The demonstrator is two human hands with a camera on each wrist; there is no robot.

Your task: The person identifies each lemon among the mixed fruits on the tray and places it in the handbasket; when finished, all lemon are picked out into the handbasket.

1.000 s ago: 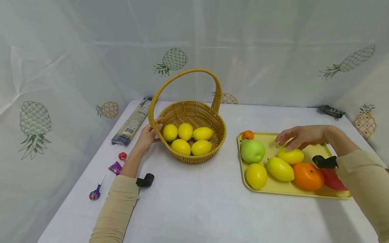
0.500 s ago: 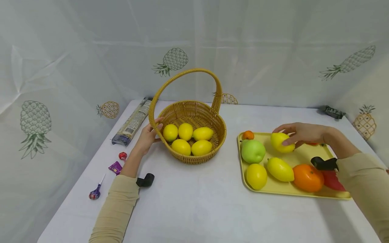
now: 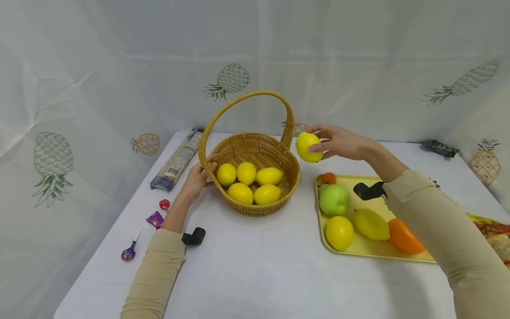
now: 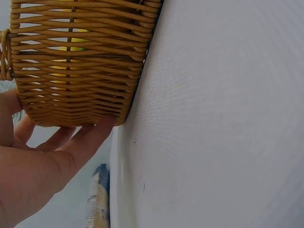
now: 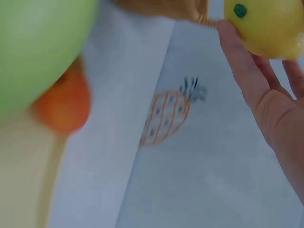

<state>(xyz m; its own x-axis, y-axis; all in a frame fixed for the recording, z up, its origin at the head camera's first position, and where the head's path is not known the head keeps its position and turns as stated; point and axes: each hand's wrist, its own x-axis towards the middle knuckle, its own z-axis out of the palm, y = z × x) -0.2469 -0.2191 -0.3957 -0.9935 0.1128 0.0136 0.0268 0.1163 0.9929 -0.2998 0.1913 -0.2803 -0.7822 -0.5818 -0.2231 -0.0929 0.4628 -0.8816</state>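
My right hand [image 3: 340, 142] pinches a yellow lemon [image 3: 306, 147] in the air, just right of the wicker basket [image 3: 255, 210]. In the right wrist view the held lemon [image 5: 270, 28] shows a green stem spot, with fingers along its underside. My left hand [image 3: 194, 180] holds the basket's left side near the foot of its tall handle [image 3: 255, 93]. The left wrist view has those fingers [image 4: 90, 140] spread against the woven wall [image 4: 80, 90]. Several lemons [image 3: 241, 193] lie in the front half of the basket.
On the right, a yellow tray [image 3: 374, 255] bears a green apple [image 3: 334, 200], two more yellow fruits [image 3: 340, 233], an orange fruit [image 3: 404, 237] and a small orange one [image 3: 328, 178]. Left are a long packet [image 3: 177, 160], a lollipop [image 3: 129, 253] and wrapped candies [image 3: 155, 219].
My right hand has taken a lemon from the tray, lifted it and carried it left toward the basket. The left hand has stayed on the basket.
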